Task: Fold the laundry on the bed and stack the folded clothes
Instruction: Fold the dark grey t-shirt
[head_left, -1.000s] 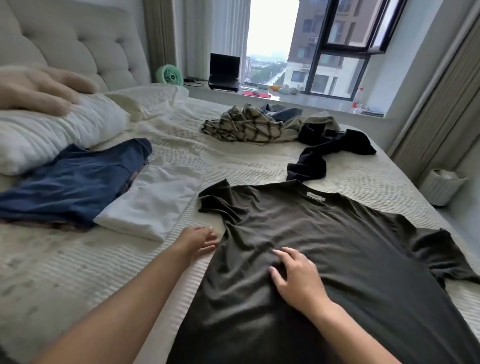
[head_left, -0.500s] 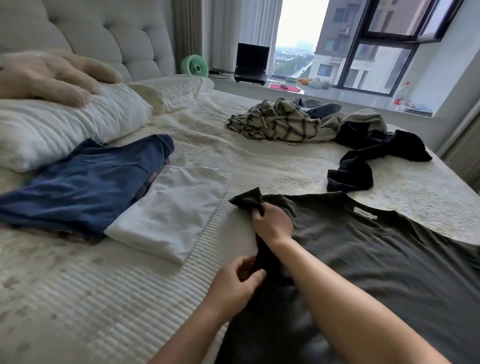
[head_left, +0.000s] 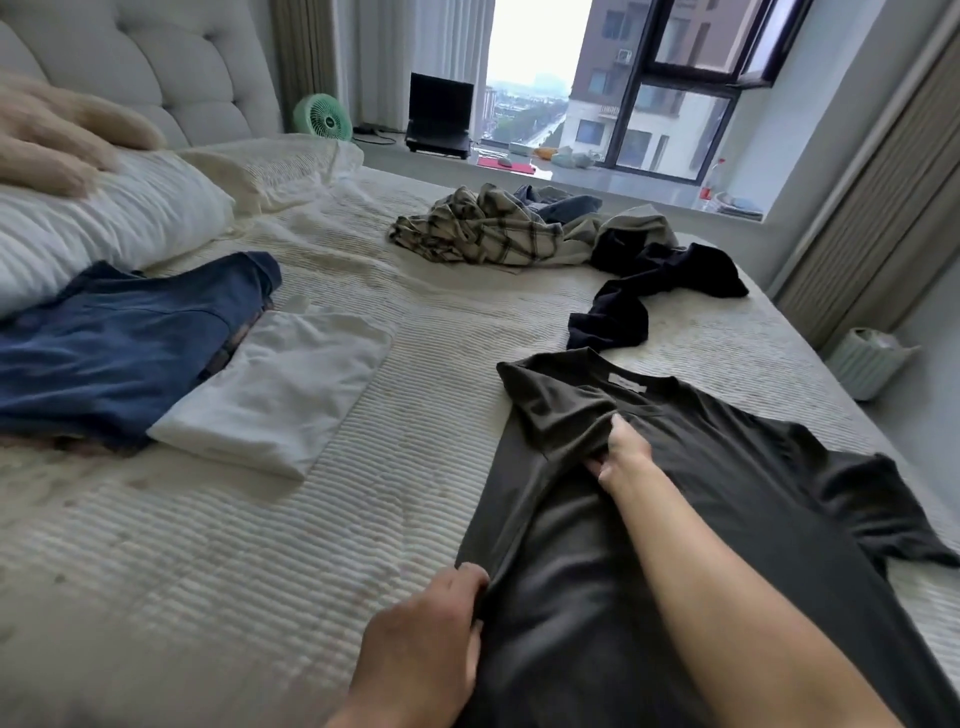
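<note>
Both hands grasp the dark t-shirt at 5 o'clock on the bed: left hand pinches its folded edge, right hand grips the turned-in sleeve. Folded white shirt lies at 9 o'clock.

Tufted headboard, daylit window, perhaps curtains
</note>
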